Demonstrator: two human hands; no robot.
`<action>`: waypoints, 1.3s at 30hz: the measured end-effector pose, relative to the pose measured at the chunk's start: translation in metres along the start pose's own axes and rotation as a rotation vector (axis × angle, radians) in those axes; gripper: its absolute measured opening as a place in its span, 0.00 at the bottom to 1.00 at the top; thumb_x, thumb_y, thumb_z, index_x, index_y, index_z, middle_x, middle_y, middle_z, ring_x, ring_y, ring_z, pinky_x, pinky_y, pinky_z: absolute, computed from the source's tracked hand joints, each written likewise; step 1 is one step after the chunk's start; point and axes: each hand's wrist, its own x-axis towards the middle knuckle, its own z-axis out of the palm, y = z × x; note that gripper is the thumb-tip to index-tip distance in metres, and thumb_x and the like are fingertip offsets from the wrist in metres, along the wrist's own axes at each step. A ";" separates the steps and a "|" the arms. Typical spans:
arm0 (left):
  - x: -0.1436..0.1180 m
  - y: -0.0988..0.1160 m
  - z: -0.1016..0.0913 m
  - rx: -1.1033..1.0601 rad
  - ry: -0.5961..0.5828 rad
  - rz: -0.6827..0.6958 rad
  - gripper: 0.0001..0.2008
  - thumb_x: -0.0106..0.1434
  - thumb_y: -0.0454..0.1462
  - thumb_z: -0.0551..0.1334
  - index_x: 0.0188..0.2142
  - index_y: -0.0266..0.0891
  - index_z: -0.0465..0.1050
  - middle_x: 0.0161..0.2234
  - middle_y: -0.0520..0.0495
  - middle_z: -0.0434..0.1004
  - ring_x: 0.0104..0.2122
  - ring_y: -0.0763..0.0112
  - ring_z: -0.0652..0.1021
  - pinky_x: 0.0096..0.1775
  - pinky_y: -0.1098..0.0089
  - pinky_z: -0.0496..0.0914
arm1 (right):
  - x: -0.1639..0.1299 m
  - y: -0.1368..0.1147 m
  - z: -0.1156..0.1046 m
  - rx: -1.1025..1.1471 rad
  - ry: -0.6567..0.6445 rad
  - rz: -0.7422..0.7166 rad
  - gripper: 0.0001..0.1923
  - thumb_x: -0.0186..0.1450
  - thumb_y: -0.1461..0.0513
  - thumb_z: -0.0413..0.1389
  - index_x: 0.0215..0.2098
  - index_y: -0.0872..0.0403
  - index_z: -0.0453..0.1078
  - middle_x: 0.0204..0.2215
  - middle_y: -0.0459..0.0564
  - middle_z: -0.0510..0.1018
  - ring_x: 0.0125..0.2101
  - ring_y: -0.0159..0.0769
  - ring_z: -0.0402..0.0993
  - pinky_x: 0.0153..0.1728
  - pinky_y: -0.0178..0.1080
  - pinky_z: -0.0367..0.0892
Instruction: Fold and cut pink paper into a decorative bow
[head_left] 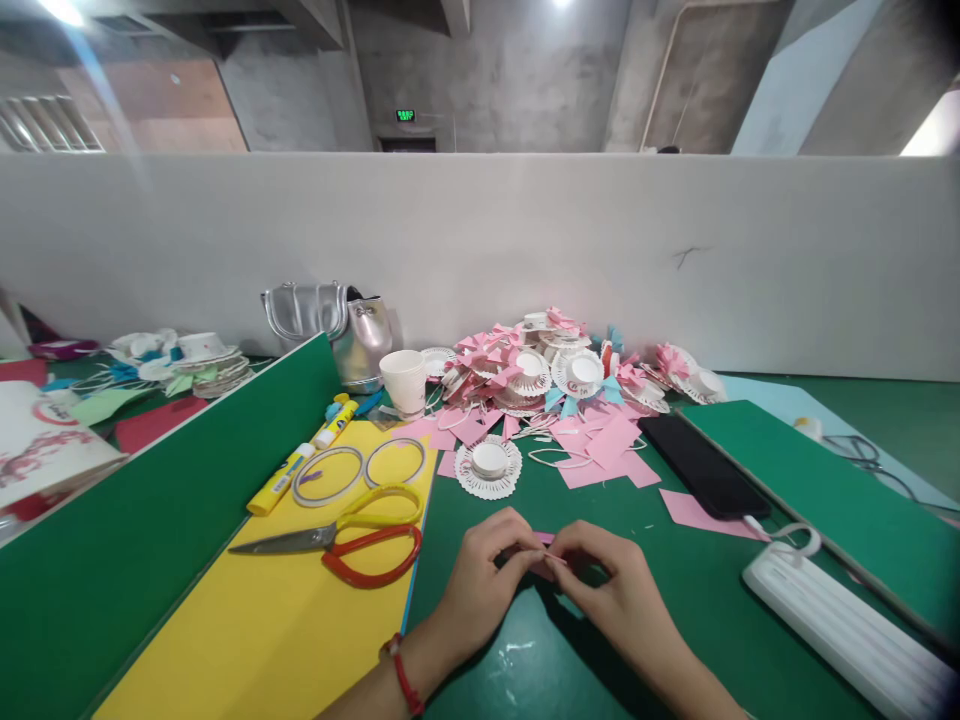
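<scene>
A small pink paper piece (545, 540) was pinched between the fingertips of the left hand (480, 590) and the right hand (611, 590), just above the green counter (675, 600), near the scissors (352, 540).

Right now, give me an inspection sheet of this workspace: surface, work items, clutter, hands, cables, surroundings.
Surface: green mat, with a yellow sheet at left.
Work items: small pink paper pinched between both hands; white paper disc just beyond.
Clutter: scissors, two rings, glue sticks, cup, silver bag, phone, pile of pink paper pieces.
Hands: left hand and right hand meet at the paper; red band on the left wrist.
Cables: white cable from phone toward the power strip.
Surroundings: white partition, concrete walls behind.
</scene>
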 end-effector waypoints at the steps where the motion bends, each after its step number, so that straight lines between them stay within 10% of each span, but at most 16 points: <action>1: 0.000 0.000 0.000 0.001 0.005 -0.008 0.09 0.57 0.30 0.57 0.22 0.36 0.70 0.24 0.50 0.68 0.27 0.70 0.70 0.30 0.73 0.62 | 0.000 0.000 0.000 -0.005 -0.002 -0.014 0.06 0.56 0.64 0.53 0.22 0.55 0.69 0.20 0.47 0.73 0.22 0.33 0.67 0.24 0.33 0.62; 20: -0.002 0.003 0.001 -0.059 -0.094 -0.089 0.05 0.55 0.29 0.54 0.24 0.36 0.64 0.25 0.52 0.66 0.27 0.72 0.67 0.32 0.74 0.60 | 0.000 -0.004 0.004 0.186 -0.074 0.176 0.03 0.52 0.65 0.52 0.21 0.55 0.63 0.16 0.42 0.66 0.19 0.29 0.62 0.22 0.32 0.59; 32: 0.004 -0.008 -0.004 -0.163 0.214 -0.172 0.06 0.56 0.34 0.54 0.23 0.37 0.62 0.22 0.55 0.60 0.24 0.74 0.62 0.26 0.76 0.58 | 0.004 0.002 -0.007 0.266 0.085 0.258 0.04 0.49 0.67 0.52 0.19 0.55 0.62 0.16 0.41 0.64 0.18 0.28 0.61 0.20 0.30 0.58; 39: 0.001 0.001 0.001 -0.193 -0.047 -0.166 0.05 0.56 0.34 0.56 0.25 0.36 0.66 0.24 0.52 0.64 0.26 0.73 0.65 0.29 0.74 0.60 | 0.001 -0.003 0.004 0.286 -0.017 0.170 0.01 0.53 0.65 0.53 0.25 0.55 0.65 0.20 0.43 0.69 0.22 0.30 0.66 0.24 0.32 0.63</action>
